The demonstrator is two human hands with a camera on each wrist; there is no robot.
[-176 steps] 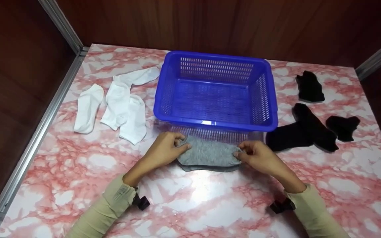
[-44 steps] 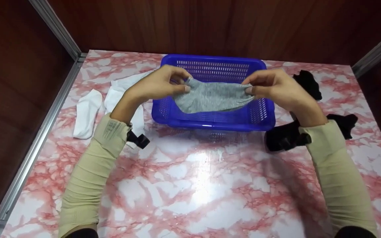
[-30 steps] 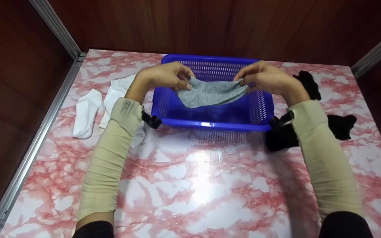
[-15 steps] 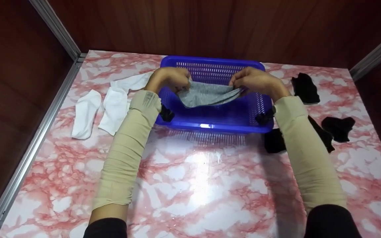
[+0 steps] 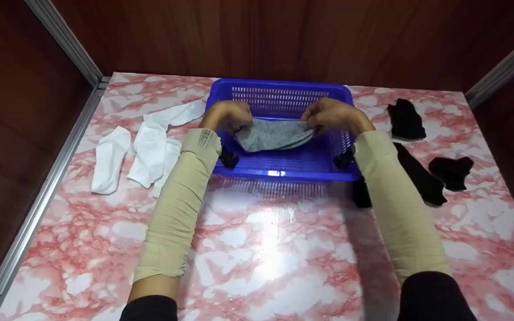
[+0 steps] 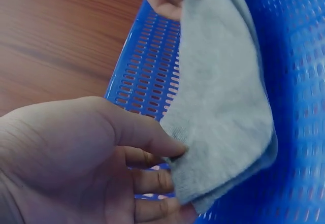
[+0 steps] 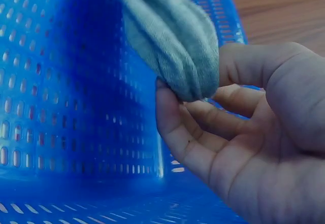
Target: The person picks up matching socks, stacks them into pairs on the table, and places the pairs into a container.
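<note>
On the near side of the blue basket (image 5: 248, 171), the pink-marbled desk (image 5: 239, 285) lies beneath two beige sleeves (image 5: 172, 214). White socks (image 5: 147, 149) lie to the basket's left, black socks (image 5: 420, 176) to its right. Over the basket's inside, layered grey socks (image 5: 275, 135) stretch sideways — the left hand (image 5: 234, 116), thumb against fingers, pinches one end; the right hand (image 5: 333, 116), likewise nearly closed, pinches the other. Behind the basket stands a brown wooden panel (image 5: 261, 40).

Wrist views (close) share the basket (image 6: 299, 132).
</note>
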